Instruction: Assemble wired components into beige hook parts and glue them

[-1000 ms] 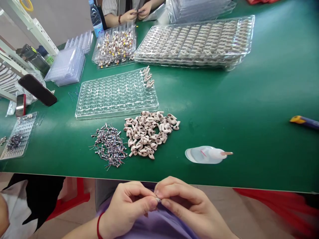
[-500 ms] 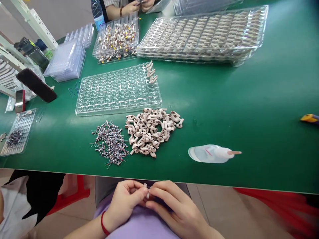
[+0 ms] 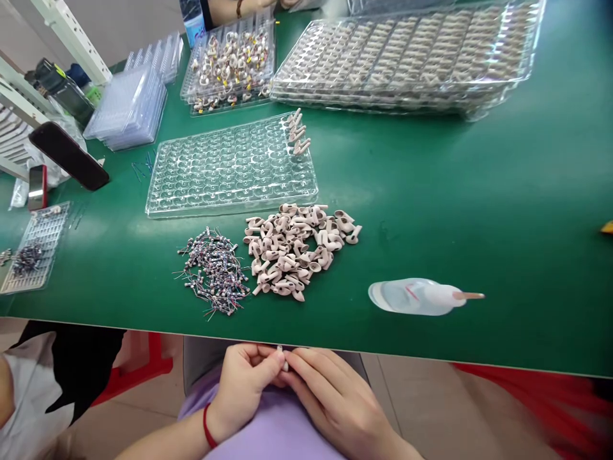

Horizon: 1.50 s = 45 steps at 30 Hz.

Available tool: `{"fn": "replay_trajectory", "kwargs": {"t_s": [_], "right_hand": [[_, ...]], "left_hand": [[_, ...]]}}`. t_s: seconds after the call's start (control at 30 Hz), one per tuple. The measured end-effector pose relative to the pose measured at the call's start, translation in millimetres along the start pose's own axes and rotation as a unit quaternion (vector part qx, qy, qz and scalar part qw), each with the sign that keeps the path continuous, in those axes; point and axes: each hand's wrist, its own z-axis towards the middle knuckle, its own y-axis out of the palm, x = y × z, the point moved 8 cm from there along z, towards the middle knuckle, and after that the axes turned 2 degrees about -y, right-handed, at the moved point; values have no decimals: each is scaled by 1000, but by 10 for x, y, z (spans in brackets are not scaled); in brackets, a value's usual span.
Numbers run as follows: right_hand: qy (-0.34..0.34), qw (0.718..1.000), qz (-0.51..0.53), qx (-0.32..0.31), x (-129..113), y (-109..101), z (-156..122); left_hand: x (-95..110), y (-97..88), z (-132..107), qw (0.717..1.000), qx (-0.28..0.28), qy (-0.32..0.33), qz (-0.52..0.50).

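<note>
Just below the table edge, a small pale earbud shell (image 3: 286,366) is pinched between my hands, largely covered by fingers. My left hand (image 3: 246,382) is closed on it with thumb and forefinger. The fingertips of my right hand (image 3: 332,393) press together against its other side; whether they hold a second tiny part I cannot make out. Ahead on the table lies a loose pile of beige earbud shells (image 3: 287,281), and left of it a heap of small wired components (image 3: 218,271). A clear tray (image 3: 215,166) behind them holds several shells at its right end.
On the right lies a squeeze bottle (image 3: 402,297) with a thin tip. Stacked filled trays (image 3: 383,70), a tray of wired parts (image 3: 230,67) and empty trays (image 3: 127,108) stand at the back. A phone (image 3: 69,155) leans at left. Another person's arm (image 3: 253,6) shows at the top.
The fingers of my right hand have drawn in closer against the shell and my left hand. The view has shifted slightly; things on the table look unmoved.
</note>
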Motion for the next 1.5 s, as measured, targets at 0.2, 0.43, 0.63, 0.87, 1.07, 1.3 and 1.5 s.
{"fn": "replay_trajectory", "kwargs": {"t_s": [0.2,0.43,0.63,0.87,1.07,1.3,1.5], "right_hand": [[1,1000,4,10,19,13,-41],[13,1000,12,18,34,18,-67],[19,1000,16,18,28,24,-51],[17,1000,13,21,33,42,-66],[15,999,9,27,32,32,-60],[20,999,10,39,50,42,-117],[25,999,29,29,72,59,-117]], "left_hand": [[-51,-10,23,1000,-1,11,-20],[-80,-18,35,999,-4,9,-32],[-107,-31,53,999,-1,10,-49],[-116,-36,65,998,0,11,-54],[-99,-10,54,998,-2,14,-59],[-101,-11,51,999,9,19,-46],[-85,-21,63,999,-11,18,-28]]}}
